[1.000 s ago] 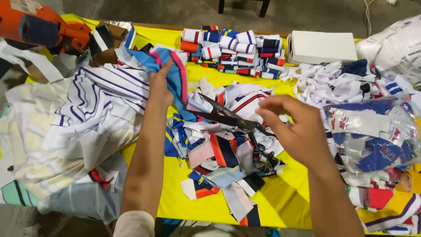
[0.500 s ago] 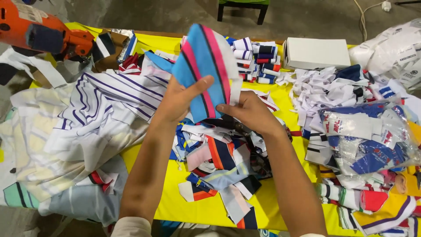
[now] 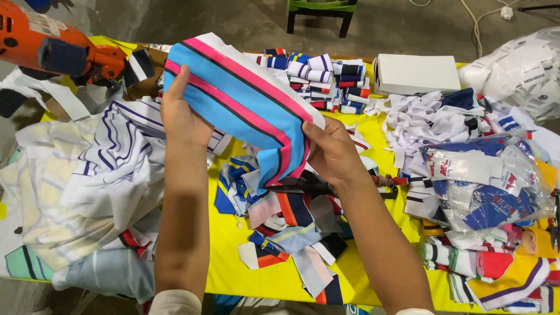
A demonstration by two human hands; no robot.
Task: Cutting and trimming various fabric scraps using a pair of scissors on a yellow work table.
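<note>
Gripping a blue-and-pink striped fabric piece [image 3: 245, 105]: left hand [image 3: 184, 119] and right hand [image 3: 332, 151], above the yellow table [image 3: 227, 256]

Striped fabric strip [image 3: 245, 105] between 2 hands

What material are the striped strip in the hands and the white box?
Striped strip: seems a soft knit fabric, matte; it bends and folds between the left hand and right hand. White box: probably cardboard, with flat matte faces and straight edges.

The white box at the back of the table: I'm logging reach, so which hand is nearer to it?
Right. The right hand grips the striped cloth just below and left of the white box; the left hand holds the cloth's far left end.
</note>
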